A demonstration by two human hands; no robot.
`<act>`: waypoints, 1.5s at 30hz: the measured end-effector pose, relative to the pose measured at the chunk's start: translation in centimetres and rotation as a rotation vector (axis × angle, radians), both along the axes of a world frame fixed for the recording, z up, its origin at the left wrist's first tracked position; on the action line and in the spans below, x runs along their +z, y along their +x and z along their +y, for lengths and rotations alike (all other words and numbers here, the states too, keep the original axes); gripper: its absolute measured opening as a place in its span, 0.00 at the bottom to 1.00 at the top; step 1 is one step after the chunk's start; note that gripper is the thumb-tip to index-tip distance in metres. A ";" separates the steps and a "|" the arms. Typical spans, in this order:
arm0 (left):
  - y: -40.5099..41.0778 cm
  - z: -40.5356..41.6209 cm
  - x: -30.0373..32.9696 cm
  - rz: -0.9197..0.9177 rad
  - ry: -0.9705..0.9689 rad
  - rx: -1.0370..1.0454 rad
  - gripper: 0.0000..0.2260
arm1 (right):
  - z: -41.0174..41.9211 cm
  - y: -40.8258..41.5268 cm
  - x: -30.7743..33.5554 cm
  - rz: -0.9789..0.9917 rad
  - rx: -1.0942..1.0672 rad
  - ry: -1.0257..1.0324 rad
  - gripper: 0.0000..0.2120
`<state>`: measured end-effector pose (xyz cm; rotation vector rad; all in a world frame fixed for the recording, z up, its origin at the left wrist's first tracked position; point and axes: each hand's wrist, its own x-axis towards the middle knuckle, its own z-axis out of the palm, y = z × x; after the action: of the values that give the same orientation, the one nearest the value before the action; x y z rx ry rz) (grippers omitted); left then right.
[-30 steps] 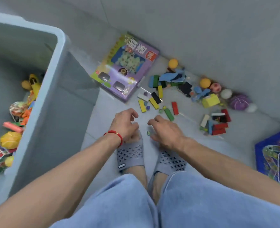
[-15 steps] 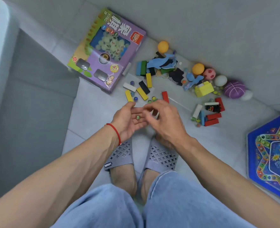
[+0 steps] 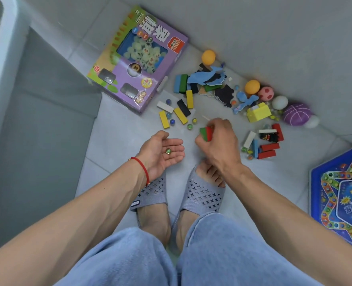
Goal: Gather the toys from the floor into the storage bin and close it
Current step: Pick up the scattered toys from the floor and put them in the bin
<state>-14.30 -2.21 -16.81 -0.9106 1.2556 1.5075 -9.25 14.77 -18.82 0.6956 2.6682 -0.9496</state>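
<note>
My left hand (image 3: 162, 150) lies palm up above my feet with one green marble (image 3: 168, 151) resting on it. Just to its right, my right hand (image 3: 218, 141) is closed around a green block and a red block (image 3: 206, 133). Beyond them on the floor lie yellow, black and white blocks (image 3: 179, 114) and loose marbles (image 3: 190, 126). The grey storage bin (image 3: 7, 65) stands at the left; only its rim and outer wall show.
A purple game box (image 3: 138, 60) lies beside the bin. Along the wall sit orange balls (image 3: 208, 56), blue cut-out shapes, a yellow brick (image 3: 258, 112), a purple ball (image 3: 297, 116) and red blocks (image 3: 268, 151). A blue board game (image 3: 340, 195) lies at right.
The view has swung right, away from the bin's inside. My hands have risen from the floor; a marble now lies in my left palm and my right hand has taken green and red blocks.
</note>
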 end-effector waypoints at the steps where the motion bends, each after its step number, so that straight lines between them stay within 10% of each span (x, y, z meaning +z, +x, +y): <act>1: 0.1 0.2 0.0 -0.020 0.029 0.011 0.20 | -0.9 0.2 1.1 0.030 0.090 -0.078 0.19; 12: 0.2 -2.7 -0.4 -0.037 0.065 0.197 0.16 | -1.4 -4.0 -2.7 0.052 0.283 0.166 0.14; 22: 0.2 -2.7 -0.5 -0.031 0.184 0.269 0.13 | -4.3 -2.4 2.0 0.148 0.290 -0.255 0.10; 36: -0.1 -6.0 1.6 0.006 0.158 0.393 0.07 | -7.9 -7.4 -1.5 0.039 0.496 0.270 0.16; 45: 1.4 -9.2 5.0 0.064 0.149 0.404 0.08 | -8.3 -7.8 -2.7 -0.029 0.384 0.223 0.24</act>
<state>-12.93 -11.41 -11.77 -1.0665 1.0251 1.9314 -17.08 6.49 -21.50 0.2157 2.7624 -0.5442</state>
